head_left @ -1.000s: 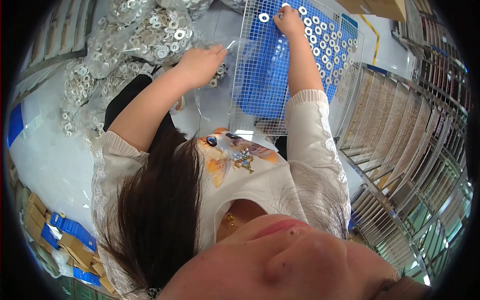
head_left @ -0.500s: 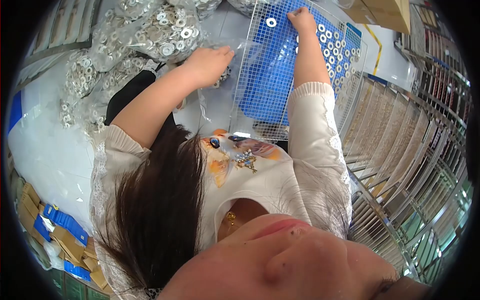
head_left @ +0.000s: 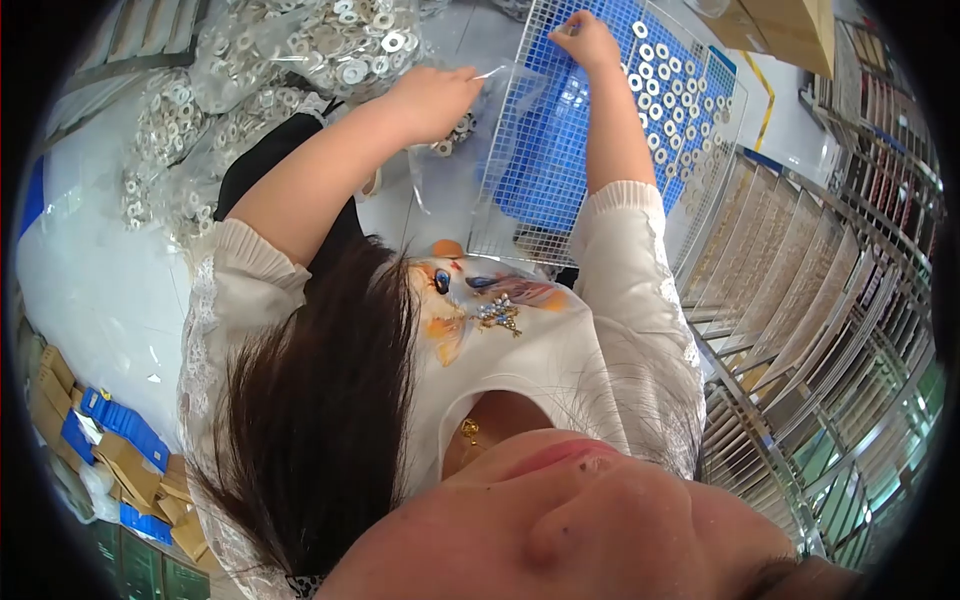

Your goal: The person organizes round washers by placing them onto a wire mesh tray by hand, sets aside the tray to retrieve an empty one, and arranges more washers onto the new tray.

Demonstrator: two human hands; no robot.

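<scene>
My right hand [head_left: 588, 42] is over a wire mesh rack [head_left: 545, 120] with a blue surface showing through it. Its thumb and fingers are pinched together, and what lies between them is too small to make out. Pale flat ring washers [head_left: 656, 112] are spread across the rack's right part. My left hand [head_left: 436, 103] is at the rack's left, its fingers closed on the edge of a clear plastic bag [head_left: 440, 185]. Some washers show in that bag, just below the hand.
Large clear bags of washers [head_left: 345, 45] are heaped at the upper left. A cardboard box [head_left: 775, 30] stands at the upper right. Metal shelving with stacked trays [head_left: 790, 240] runs along the right. Cartons and blue boxes [head_left: 125, 430] lie at the lower left.
My right hand has moved left and now covers the spot where a lone washer showed on the rack. My left hand has shifted slightly up and right.
</scene>
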